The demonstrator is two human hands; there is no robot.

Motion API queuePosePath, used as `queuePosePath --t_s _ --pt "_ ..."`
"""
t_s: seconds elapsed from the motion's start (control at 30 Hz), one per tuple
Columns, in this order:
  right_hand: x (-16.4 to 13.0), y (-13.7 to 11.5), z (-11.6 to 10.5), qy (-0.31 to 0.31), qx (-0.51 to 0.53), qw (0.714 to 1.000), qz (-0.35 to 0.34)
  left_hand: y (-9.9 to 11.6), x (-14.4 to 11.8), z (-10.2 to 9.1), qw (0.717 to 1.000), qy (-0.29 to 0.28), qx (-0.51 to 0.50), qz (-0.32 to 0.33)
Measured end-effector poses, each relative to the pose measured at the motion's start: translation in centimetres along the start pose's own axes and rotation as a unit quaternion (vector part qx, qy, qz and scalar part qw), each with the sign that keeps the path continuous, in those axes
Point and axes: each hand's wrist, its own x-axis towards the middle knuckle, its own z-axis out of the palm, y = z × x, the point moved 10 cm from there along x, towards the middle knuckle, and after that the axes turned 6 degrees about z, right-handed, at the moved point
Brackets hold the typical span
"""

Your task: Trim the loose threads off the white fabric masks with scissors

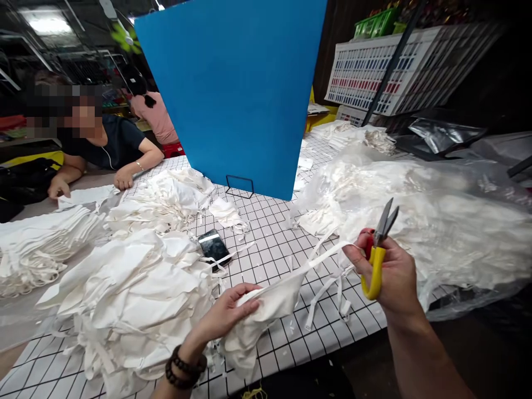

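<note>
fingers [249,292] of my left hand [226,313] pinch the white mask [274,302] on the grid table [270,244], right hand [393,277] closed round the yellow snips [376,260], strap [324,256] taut, so i'd cut close.

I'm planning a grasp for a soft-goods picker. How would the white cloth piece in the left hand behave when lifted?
The white cloth piece is probably floppy: it bunches and folds under the left hand. Likely light too, since a loose hold carries it. Its thin white strap stretches to the right hand, which holds the yellow-handled snips, so straps may trail and snag.
</note>
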Motion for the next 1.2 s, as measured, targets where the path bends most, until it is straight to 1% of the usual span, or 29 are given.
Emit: queuePosePath --t_s 0.03,0.1,0.13,0.2,0.27,0.33,0.4,0.43,0.47,0.53,0.57,0.63,0.7,0.73,0.77,0.83,0.93,1.03,1.07,1.13,1.2 --pt "0.1 0.3 -0.6 0.010 -0.004 1.000 0.012 1.2 0.1 -0.5 1.000 -0.012 0.012 0.005" --pt "-0.2 1.0 -1.6 0.012 -0.011 0.999 0.037 4.8 1.1 -1.4 0.997 -0.020 0.054 0.046" --pt "-0.5 1.5 -2.0 0.003 -0.012 0.999 0.051 6.9 2.0 -1.9 0.994 -0.010 0.076 0.072" --pt "-1.4 2.7 -2.7 -0.025 -0.017 0.996 0.081 10.5 4.7 -1.9 0.988 -0.007 0.112 0.101" --pt "-2.6 3.9 -3.2 -0.051 -0.035 0.992 0.107 12.6 8.3 -1.4 0.988 -0.002 0.117 0.097" --pt "-4.0 5.0 -3.2 -0.078 -0.063 0.987 0.126 13.4 11.9 -0.6 0.990 0.010 0.106 0.093" --pt "-5.4 6.1 -2.6 -0.109 -0.080 0.980 0.145 12.7 14.3 0.1 0.992 0.035 0.084 0.082" --pt "-6.1 6.7 -2.0 -0.124 -0.085 0.976 0.157 11.8 14.9 0.6 0.994 0.050 0.067 0.073" --pt "-6.8 7.3 -1.5 -0.136 -0.093 0.972 0.169 10.5 14.9 1.1 0.995 0.063 0.046 0.061" --pt "-7.9 8.3 -0.5 -0.151 -0.117 0.964 0.187 7.3 13.5 2.8 0.997 0.069 -0.002 0.023" --pt "-8.4 8.6 0.1 -0.159 -0.133 0.960 0.191 5.4 12.3 4.1 0.998 0.058 -0.029 -0.003" --pt "-9.1 9.0 0.9 -0.173 -0.160 0.953 0.190 1.6 9.4 7.6 0.993 0.006 -0.091 -0.070" --pt "-9.7 8.9 1.6 -0.187 -0.176 0.950 0.180 -1.5 6.9 11.4 0.975 -0.040 -0.177 -0.132" --pt "-10.0 8.9 1.8 -0.194 -0.182 0.948 0.176 -2.5 6.2 13.0 0.961 -0.049 -0.225 -0.152" --pt "-10.3 8.8 2.0 -0.197 -0.183 0.947 0.174 -3.3 5.8 14.3 0.948 -0.046 -0.272 -0.162" --pt "-10.9 8.7 1.9 -0.194 -0.171 0.950 0.176 -4.3 5.9 15.9 0.920 -0.024 -0.355 -0.166" --pt "-11.7 8.8 1.5 -0.193 -0.140 0.953 0.185 -5.1 6.7 16.8 0.883 0.010 -0.439 -0.165" --pt "-11.7 9.3 1.3 -0.220 -0.140 0.945 0.197 -5.6 6.6 16.5 0.860 0.033 -0.481 -0.168" --pt "-11.2 9.4 1.1 -0.215 -0.153 0.944 0.197 -5.7 6.3 16.2 0.855 0.042 -0.488 -0.169" --pt "-9.6 9.5 0.6 -0.183 -0.207 0.942 0.188 -5.8 5.5 15.7 0.850 0.056 -0.496 -0.167" --pt "-7.7 9.6 1.3 -0.159 -0.271 0.933 0.178 -5.7 4.6 15.2 0.851 0.064 -0.496 -0.160"
